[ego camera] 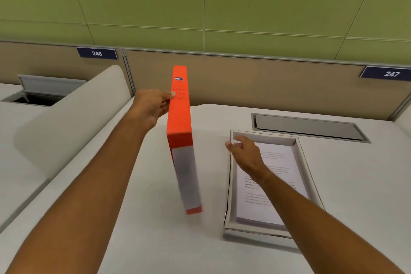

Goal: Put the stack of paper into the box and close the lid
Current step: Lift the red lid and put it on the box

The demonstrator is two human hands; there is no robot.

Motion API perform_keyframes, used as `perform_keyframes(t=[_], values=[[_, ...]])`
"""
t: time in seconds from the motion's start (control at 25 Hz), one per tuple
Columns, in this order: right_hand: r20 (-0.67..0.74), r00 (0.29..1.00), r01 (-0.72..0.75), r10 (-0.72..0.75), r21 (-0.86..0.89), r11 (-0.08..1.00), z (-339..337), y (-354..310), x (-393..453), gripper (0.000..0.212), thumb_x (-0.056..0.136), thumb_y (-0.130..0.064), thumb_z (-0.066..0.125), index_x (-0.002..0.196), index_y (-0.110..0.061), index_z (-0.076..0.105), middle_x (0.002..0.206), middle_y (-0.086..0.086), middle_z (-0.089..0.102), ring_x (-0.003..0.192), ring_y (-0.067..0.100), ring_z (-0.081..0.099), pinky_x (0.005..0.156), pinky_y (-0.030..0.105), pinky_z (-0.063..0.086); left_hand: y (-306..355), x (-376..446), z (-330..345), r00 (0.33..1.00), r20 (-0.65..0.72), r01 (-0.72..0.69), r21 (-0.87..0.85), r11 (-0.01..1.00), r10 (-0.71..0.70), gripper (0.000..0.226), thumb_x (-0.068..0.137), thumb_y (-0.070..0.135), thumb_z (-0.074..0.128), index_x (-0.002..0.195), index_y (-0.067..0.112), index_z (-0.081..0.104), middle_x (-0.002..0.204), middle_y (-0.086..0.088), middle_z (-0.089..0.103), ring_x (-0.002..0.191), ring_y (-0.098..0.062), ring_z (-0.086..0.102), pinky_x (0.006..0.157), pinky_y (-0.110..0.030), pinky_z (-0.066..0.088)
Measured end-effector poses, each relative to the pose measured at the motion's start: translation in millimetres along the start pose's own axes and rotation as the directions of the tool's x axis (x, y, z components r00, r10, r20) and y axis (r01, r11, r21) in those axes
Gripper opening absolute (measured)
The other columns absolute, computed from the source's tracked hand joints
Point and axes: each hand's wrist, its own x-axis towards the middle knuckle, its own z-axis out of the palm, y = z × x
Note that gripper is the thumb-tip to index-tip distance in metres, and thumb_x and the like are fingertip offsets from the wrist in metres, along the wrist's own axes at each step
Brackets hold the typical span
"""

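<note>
The box (264, 228) sits open on the white tabletop (155, 240), and everything else is placed from it. Inside the box lies the stack of paper (278, 158), flat, its printed top sheet facing up and ringed by the box's pale walls. The right hand (245, 153) hovers over the box's far left corner, its grip loose and half open, fingers spread and holding nothing; whether the fingertips touch the rim I cannot tell. Left of the box, apart from it, the orange lid (179, 131) stands up on edge, tilted slightly, with its lower near corner at or just above the tabletop. The left hand (152, 107) holds this lid at its upper far end, the grip closed on it with the thumb pressed on the narrow orange side. Beyond the box a grey cable hatch (309, 128) is set in the tabletop, and behind that runs a tan partition (255, 82) bearing a number plate 247 (388, 73)
</note>
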Motion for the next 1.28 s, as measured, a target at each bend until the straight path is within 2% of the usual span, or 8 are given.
perform_keyframes(t=[0.08, 0.2, 0.4, 0.52, 0.68, 0.84, 1.04, 1.28], values=[[0.098, 0.979, -0.198, 0.179, 0.239, 0.951, 1.3, -3.6, 1.9, 0.033, 0.097, -0.033, 0.053, 0.119, -0.009, 0.06, 0.111, 0.007, 0.061, 0.098, 0.02, 0.059, 0.09, 0.037, 0.052, 9.9, -5.2, -6.8, 0.992, 0.076, 0.112, -0.181, 0.977, -0.1, 0.006, 0.087, 0.005, 0.064, 0.092, 0.002, 0.064, 0.089, -0.01, 0.066, 0.076, -0.017, 0.067, 0.092, -0.036, 0.056], [0.261, 0.922, -0.377, 0.287, 0.425, 0.823, -5.0, 5.3, -2.6, 0.026, 0.1, -0.028, 0.047, 0.107, -0.011, 0.065, 0.093, 0.013, 0.07, 0.08, 0.025, 0.069, 0.068, 0.035, 0.062, 12.9, -18.2, -16.2, 0.961, 0.207, 0.222, -0.18, 0.958, -0.184, 0.015, 0.091, 0.018, 0.062, 0.091, 0.004, 0.067, 0.073, -0.007, 0.073, 0.063, -0.018, 0.071, 0.064, -0.033, 0.063], [0.315, 0.899, -0.438, 0.304, 0.655, 0.616, -21.2, 29.5, -2.8, 0.031, 0.099, -0.034, 0.05, 0.121, -0.019, 0.065, 0.123, 0.021, 0.068, 0.115, 0.04, 0.065, 0.093, 0.055, 0.054, 3.7, -22.8, -19.3, 0.972, 0.214, 0.12, -0.084, 0.989, -0.1, 0.059, 0.099, 0.019, 0.047, 0.048, 0.012, 0.076, 0.05, -0.001, 0.07, 0.043, -0.013, 0.069, 0.037, -0.022, 0.052], [0.306, 0.899, -0.434, 0.314, 0.715, 0.548, -33.4, 36.0, -3.7, 0.043, 0.094, -0.037, 0.058, 0.132, -0.017, 0.058, 0.131, 0.018, 0.064, 0.121, 0.041, 0.061, 0.1, 0.059, 0.048, -11.3, -16.1, -25.0, 0.93, 0.296, 0.275, -0.163, 0.948, -0.219, 0.044, 0.097, 0.014, 0.048, 0.065, 0.006, 0.078, 0.058, -0.006, 0.073, 0.046, -0.016, 0.07, 0.04, -0.025, 0.054], [0.199, 0.918, -0.374, 0.342, 0.72, 0.584, -81.7, 56.8, -5.8, 0.049, 0.095, -0.034, 0.058, 0.138, -0.012, 0.053, 0.131, 0.02, 0.063, 0.119, 0.044, 0.06, 0.106, 0.063, 0.041, -42.6, 0.8, -12.5, 0.904, 0.31, 0.317, -0.026, 0.948, -0.294, 0.025, 0.093, 0.001, 0.049, 0.112, -0.001, 0.065, 0.098, -0.015, 0.071, 0.068, -0.017, 0.072, 0.057, -0.028, 0.061], [0.058, 0.92, -0.324, 0.386, 0.666, 0.672, -132.9, 78.1, -10.8, 0.04, 0.093, -0.026, 0.061, 0.131, -0.011, 0.058, 0.111, 0.019, 0.067, 0.101, 0.041, 0.063, 0.102, 0.059, 0.046, -84.2, 4.9, 14.8, 0.887, 0.299, 0.297, 0.218, 0.93, -0.353, 0.03, 0.085, 0.027, 0.071, 0.104, 0.004, 0.068, 0.093, -0.013, 0.075, 0.076, -0.021, 0.075, 0.059, -0.03, 0.06], [-0.057, 0.896, -0.32, 0.439, 0.604, 0.73, -169.8, 108.5, -24.7, 0.021, 0.094, -0.023, 0.06, 0.112, -0.015, 0.065, 0.1, 0.014, 0.071, 0.085, 0.034, 0.069, 0.068, 0.044, 0.06, -136.8, -3.9, 58.7, 0.859, 0.298, 0.319, 0.322, 0.891, -0.416, 0.041, 0.078, 0.026, 0.078, 0.109, 0.001, 0.067, 0.093, -0.014, 0.078, 0.079, -0.026, 0.076, 0.064, -0.033, 0.061], [-0.13, 0.872, -0.349, 0.472, 0.512, 0.785, -183.5, 145.7, -32.3, 0.023, 0.097, -0.019, 0.058, 0.117, -0.011, 0.063, 0.11, 0.014, 0.069, 0.094, 0.034, 0.067, 0.09, 0.052, 0.055, -185.7, -13.9, 82.1, 0.854, 0.22, 0.375, 0.369, 0.85, -0.472, 0.039, 0.076, 0.019, 0.081, 0.103, -0.005, 0.067, 0.095, -0.02, 0.076, 0.08, -0.031, 0.074, 0.078, -0.041, 0.061]])
